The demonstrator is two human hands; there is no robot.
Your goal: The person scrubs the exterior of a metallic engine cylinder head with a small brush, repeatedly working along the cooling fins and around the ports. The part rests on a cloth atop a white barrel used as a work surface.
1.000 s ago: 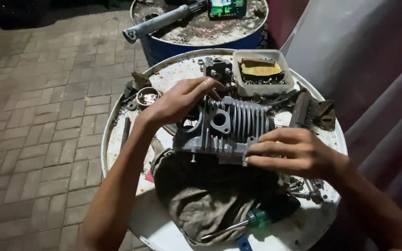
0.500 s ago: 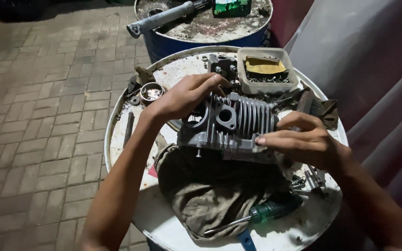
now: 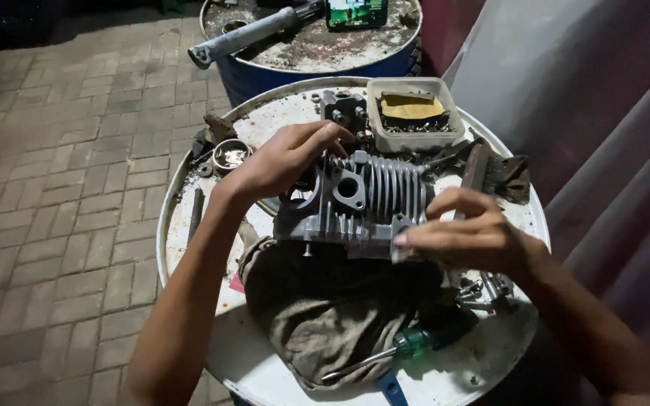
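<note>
While the left hand [image 3: 283, 162] curls its fingers [image 3: 323, 135] over the top edge of the grey engine block [image 3: 362, 207], the right hand [image 3: 472, 237] presses its fingers [image 3: 415, 240] together and pinches the block's near corner at about 4 o'clock. The block sits in the middle of the round white drum top [image 3: 490, 353] that serves as a counter, with its bottom edge resting on a dirty brown rag [image 3: 325, 308].

It looks like solid metal, so I think it is heavy and stiff. The thin fins on its right half could feel sharp, and the metal may be oily and slippery. The thick flat edges look like the best places to grab, one hand on each side.

At 6 o'clock from the block, a screwdriver with a green handle [image 3: 419, 342] lies on the rag. At 1 o'clock sits a square plastic tub [image 3: 415, 139] with small bits inside. At 10 o'clock there is a small shiny ring part [image 3: 231, 154]. A blue drum [image 3: 310, 68] stands behind at 12 o'clock, with a grey pipe [image 3: 246, 34] on it.

The left palm hides part of the block's far side. The small parts under the right wrist are too dark to tell apart, and the drum's near edge is cut off.
</note>
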